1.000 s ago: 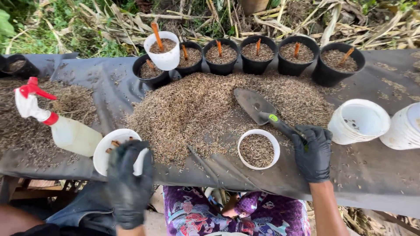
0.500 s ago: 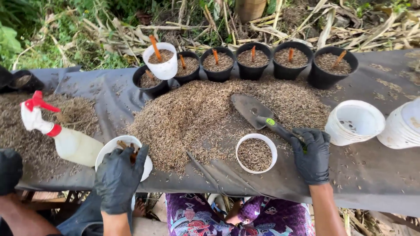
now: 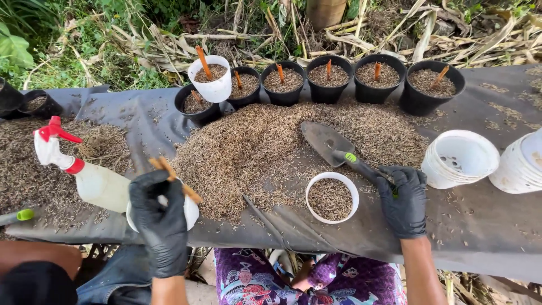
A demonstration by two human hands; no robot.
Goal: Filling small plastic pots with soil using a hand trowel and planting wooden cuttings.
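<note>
The left hand (image 3: 161,217), gloved in black, is raised over a white bowl (image 3: 189,210) at the near edge of the table (image 3: 485,237), fingers pinched together on a stick (image 3: 175,178) — a short orange-brown piece. The stick's long axis runs on a slant, from upper left above the knuckles down to the right past the fingers. The bowl sits just under and behind the hand, mostly hidden by it; a spray bottle (image 3: 90,178) with a red trigger lies touching the bowl's left side.

The right hand (image 3: 403,200), also gloved, is closed round the handle of a trowel (image 3: 333,147). The trowel points up and to the left from the grip, its blade resting on the big heap of husk (image 3: 271,147) in the middle of the table. Just left of that hand, near the table edge, stands a white cup (image 3: 332,196) filled with the same husk — the right hand is by far the nearer to it, while the left is well apart across the heap's near corner.

Along the far edge runs a row of black pots (image 3: 327,76), each filled and each with a stick standing in it; a white pot (image 3: 212,76) at the left end of the row also has one. Stacks of empty white cups (image 3: 460,158) stand to the right of the trowel hand.
</note>
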